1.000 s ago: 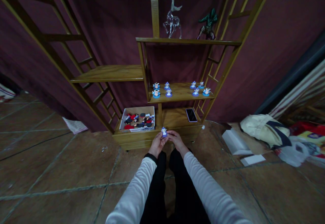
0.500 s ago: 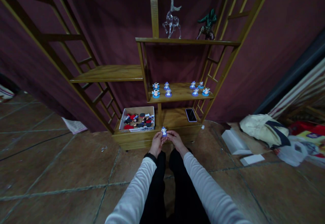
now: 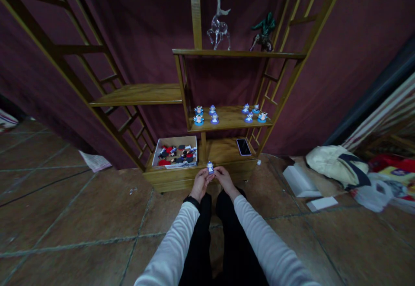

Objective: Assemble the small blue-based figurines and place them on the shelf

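Observation:
Upright between my hands is a small purple-and-white figurine (image 3: 210,167), in front of the cabinet's lower edge. My left hand (image 3: 201,183) is closed on its base from the left. From the right, the fingertips of my right hand (image 3: 225,179) pinch the same base. Beyond, on the middle shelf (image 3: 228,120), similar figurines stand in two groups: a left one with a purple figurine (image 3: 214,119) and a blue-based one (image 3: 199,120), and a right one with another purple figurine (image 3: 249,117). A cardboard box (image 3: 177,140) of red, black and white figurines sits left of my hands.
A phone (image 3: 243,147) lies on the bottom shelf at right. Above stand a clear glass deer (image 3: 219,30) and a green-and-brown statue (image 3: 265,33). White boxes (image 3: 301,181), a cream bag (image 3: 337,165) and a plastic bag (image 3: 372,194) lie on the right floor.
The figurine between my hands has shifted very slightly to the right. Both hands keep hold of it, and the shelf figurines stand where they were.

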A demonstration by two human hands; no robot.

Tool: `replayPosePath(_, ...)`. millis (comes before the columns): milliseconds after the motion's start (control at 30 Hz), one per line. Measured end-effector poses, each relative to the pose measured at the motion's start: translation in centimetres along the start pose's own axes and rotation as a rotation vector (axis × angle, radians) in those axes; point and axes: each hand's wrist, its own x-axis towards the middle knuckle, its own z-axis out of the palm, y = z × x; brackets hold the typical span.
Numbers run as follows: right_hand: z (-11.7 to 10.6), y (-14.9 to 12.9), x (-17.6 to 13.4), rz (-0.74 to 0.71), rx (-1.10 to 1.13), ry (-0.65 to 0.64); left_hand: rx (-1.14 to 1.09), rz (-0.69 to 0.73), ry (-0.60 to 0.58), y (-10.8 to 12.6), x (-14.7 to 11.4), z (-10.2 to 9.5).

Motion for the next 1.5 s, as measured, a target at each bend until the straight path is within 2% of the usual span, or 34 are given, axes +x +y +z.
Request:
replayPosePath(200, -0.1, 0.0, -0.1, -0.081, -0.199, 0.016, 0.039, 0.03, 0.036, -0.2, -0.1, -0.2)
replayPosePath(367, -0.2, -0.4, -0.5, -0.126, -0.249, 0.002, 0.031, 0.064, 0.059, -0.2, -0.3, -0.1)
replayPosePath(633, -0.4, -0.2, -0.2, -0.107, -0.194, -0.026, 0.04, 0.065, 0.052, -0.2, -0.2, -0.1)
replayPosePath(800, -0.1, 0.0, -0.2, -0.08, -0.107, 0.054, 0.031, 0.049, 0.066, -0.2, -0.2, 0.1)
replayPosePath(967, 0.1, 0.1, -0.1, 0.051, 0.015, 0.125, 0.048, 0.021, 0.076, -0.2, -0.3, 0.3)
replayPosePath(1267, -0.1, -1.0, -0.2, 0.131, 0.195, 0.076, 0.144, 0.012, -0.038, -0.1, -0.2, -0.1)
replayPosePath(1500, -0.3, -1.4, -0.2, 0.129, 0.219, 0.053, 0.154, 0.02, -0.041, -0.1, -0.1, -0.2)
